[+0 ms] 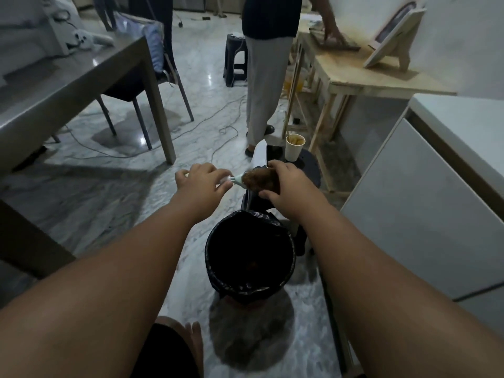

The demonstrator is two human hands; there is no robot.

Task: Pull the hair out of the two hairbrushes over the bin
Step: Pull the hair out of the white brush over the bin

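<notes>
Two tables frame my view: a grey table (68,77) at ten o'clock and a pale wooden table (354,77) at one o'clock, where another person (268,64) stands with a hand on a flat object. A white cabinet (425,203) fills three o'clock. The marble floor (114,203) runs between them, with cables trailing across it.

Directly below centre, at six o'clock from my hands, sits the bin (249,253), lined with a black bag, its mouth open and dark inside. Just past the bin, at twelve o'clock, is a dark stool (311,170) with a paper cup (294,147) standing on it and something white beside the cup that I cannot make out.

My left hand (201,181) is closed around the white handle of a hairbrush (256,181), held roughly level above the far rim of the bin. My right hand (286,184) curls over the brush head, fingers and thumb pinching the brown wad of hair (259,180) packed into the bristles. The second hairbrush I cannot pick out.
</notes>
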